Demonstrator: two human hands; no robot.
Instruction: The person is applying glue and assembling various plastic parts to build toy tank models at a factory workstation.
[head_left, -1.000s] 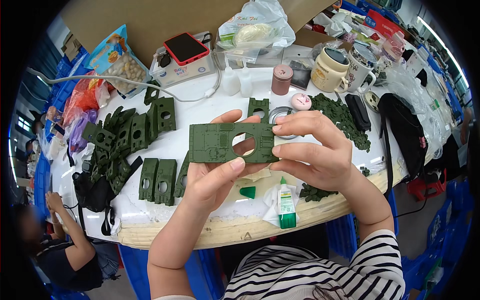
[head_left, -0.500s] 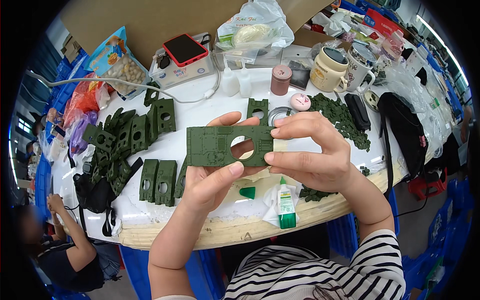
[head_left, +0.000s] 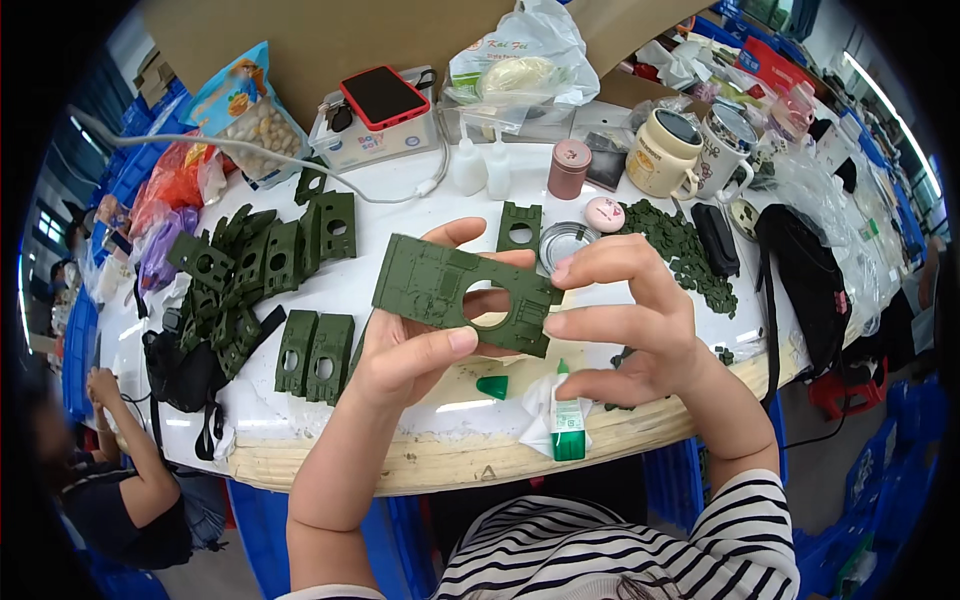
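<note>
My left hand (head_left: pixel 405 362) holds a dark green plastic model tank hull (head_left: pixel 425 288) above the table, thumb along its near edge and fingers behind it. The piece has a large round hole, and its right end is tilted down. My right hand (head_left: pixel 645 335) is at that end with its fingers spread; whether a fingertip touches the edge I cannot tell. Below it, a glue bottle (head_left: pixel 568 430) with a green base lies on white tissue (head_left: pixel 537 425), and a green cap (head_left: pixel 492 386) lies to its left.
More green hulls (head_left: pixel 332 358) stand left, near a heap of them (head_left: pixel 230 270). Small green parts (head_left: pixel 680 250) are piled right, beside a black case (head_left: pixel 715 240). Mugs (head_left: pixel 662 155), white squeeze bottles (head_left: pixel 468 168) and a red-cased phone (head_left: pixel 385 97) stand behind. A co-worker (head_left: pixel 130 490) is at far left.
The hull has tilted, its right end dropping and its left end rising. My right hand's fingers have loosened from its end and spread apart, while my left hand keeps hold.
</note>
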